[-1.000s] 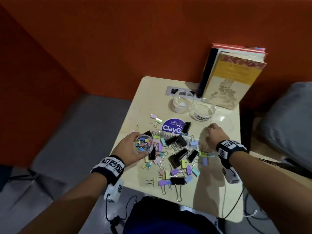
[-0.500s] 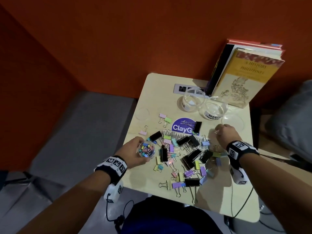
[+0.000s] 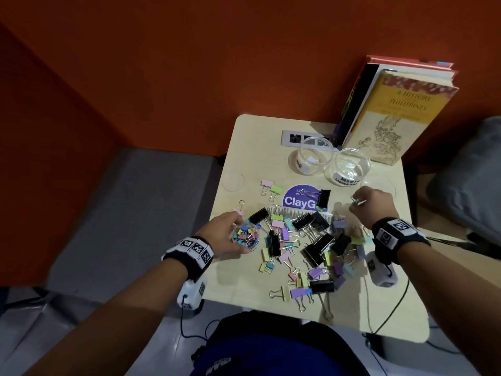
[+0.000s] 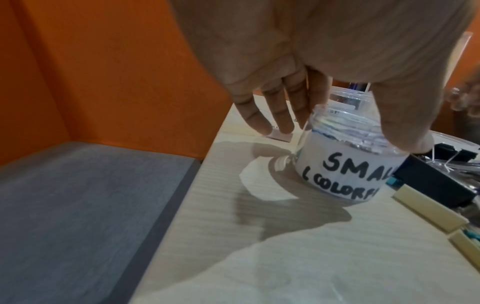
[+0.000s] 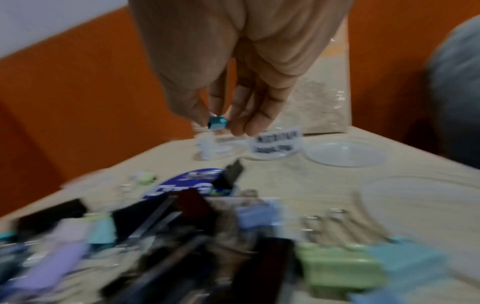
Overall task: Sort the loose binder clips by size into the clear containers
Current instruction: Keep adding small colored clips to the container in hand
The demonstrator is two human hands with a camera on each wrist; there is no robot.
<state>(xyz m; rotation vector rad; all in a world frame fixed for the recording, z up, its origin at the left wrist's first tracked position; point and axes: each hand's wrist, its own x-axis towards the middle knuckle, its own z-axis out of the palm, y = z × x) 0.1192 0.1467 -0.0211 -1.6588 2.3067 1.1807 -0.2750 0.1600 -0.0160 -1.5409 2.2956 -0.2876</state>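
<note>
Under the left hand [image 3: 226, 234] stands a small clear container [image 4: 348, 164] with a white label reading "SMAL… COLORF…" (the rest is cut off), already holding many little coloured clips; thumb and fingers curl round its rim and it rests on the table [image 3: 271, 147]. Between the two hands lies the heap of loose binder clips [image 3: 306, 242], black and pastel in mixed sizes, touching and overlapping. Raised above the heap's far edge, the right hand [image 3: 371, 203] pinches a small teal binder clip [image 5: 217, 123] between thumb and fingertips. Beyond the right hand stand two more clear containers [image 3: 352, 165], both labelled, just beside each other, with books [image 3: 393, 115] leaning behind them. Just past the right hand lies a clear lid [image 5: 345, 153], flat on the table.
</note>
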